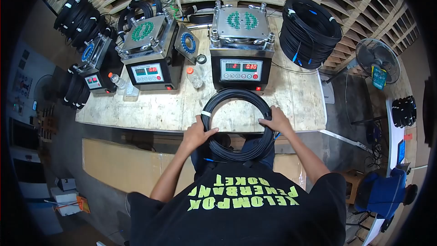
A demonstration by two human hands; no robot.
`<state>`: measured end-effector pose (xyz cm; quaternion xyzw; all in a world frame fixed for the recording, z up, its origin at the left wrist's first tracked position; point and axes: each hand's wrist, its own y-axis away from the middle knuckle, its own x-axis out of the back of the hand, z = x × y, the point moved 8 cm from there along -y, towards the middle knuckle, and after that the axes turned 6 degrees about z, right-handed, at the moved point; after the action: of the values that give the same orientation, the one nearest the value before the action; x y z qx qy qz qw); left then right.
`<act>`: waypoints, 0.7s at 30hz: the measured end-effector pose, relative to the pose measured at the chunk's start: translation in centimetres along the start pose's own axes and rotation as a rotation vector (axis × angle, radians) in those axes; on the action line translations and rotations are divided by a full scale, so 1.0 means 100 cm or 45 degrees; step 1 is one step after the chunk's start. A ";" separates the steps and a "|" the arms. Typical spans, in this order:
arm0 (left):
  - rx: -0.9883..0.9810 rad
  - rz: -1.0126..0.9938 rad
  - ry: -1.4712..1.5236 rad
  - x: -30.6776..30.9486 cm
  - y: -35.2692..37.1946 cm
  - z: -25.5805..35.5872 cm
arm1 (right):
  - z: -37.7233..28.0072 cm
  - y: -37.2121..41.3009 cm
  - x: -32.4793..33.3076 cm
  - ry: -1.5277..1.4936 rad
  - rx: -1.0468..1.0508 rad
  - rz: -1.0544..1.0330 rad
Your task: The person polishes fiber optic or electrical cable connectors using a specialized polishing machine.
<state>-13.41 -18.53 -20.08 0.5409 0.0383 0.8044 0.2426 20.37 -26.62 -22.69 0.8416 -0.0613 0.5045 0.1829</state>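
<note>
A coil of black cable [243,92] is held between my two hands, its far side over the table edge and its near side by my lap. My left hand [196,134] grips the coil's left side, just below a white tie [206,114]. On the right side, my right hand [276,121] is wrapped round the loops with the thumb inside the ring. A blue-tipped cable end [208,160] sticks out at the lower left, and another blue end [277,135] shows below my right hand. Straight ahead stands a polishing machine [241,70] with red digits lit.
Two more such machines [148,74] [94,82] stand to the left on the wooden table [159,109]. Orange-capped bottles [195,78] sit between them. A tall stack of cable coils [311,34] is at the back right. Beyond the table stands a fan [377,59].
</note>
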 end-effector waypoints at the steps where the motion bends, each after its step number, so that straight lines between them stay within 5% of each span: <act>1: -0.011 0.092 0.042 -0.002 -0.002 0.001 | 0.000 -0.001 -0.003 -0.006 -0.006 0.081; 4: -0.022 0.294 0.225 -0.016 -0.002 -0.006 | -0.003 0.002 -0.010 -0.027 0.044 0.316; 7: -0.198 0.507 0.414 -0.009 0.011 -0.010 | 0.001 0.000 -0.011 -0.374 0.016 0.234; 9: -0.224 0.656 0.457 0.001 0.020 -0.015 | -0.022 0.000 0.009 -0.486 0.251 0.333; 17: -0.253 1.046 0.619 0.126 0.058 -0.056 | -0.157 0.001 0.082 -0.686 0.473 0.304; 19: 0.058 0.802 0.724 0.170 0.083 -0.059 | -0.197 0.003 0.091 -0.743 0.517 0.283; 21: -0.206 1.117 0.728 0.199 0.091 -0.086 | -0.237 0.005 0.102 -0.761 0.619 0.363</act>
<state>-30.14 -16.19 -3.72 0.2447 -0.1892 0.9461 -0.0960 5.54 -17.46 -3.65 0.9529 -0.1068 0.2579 -0.1188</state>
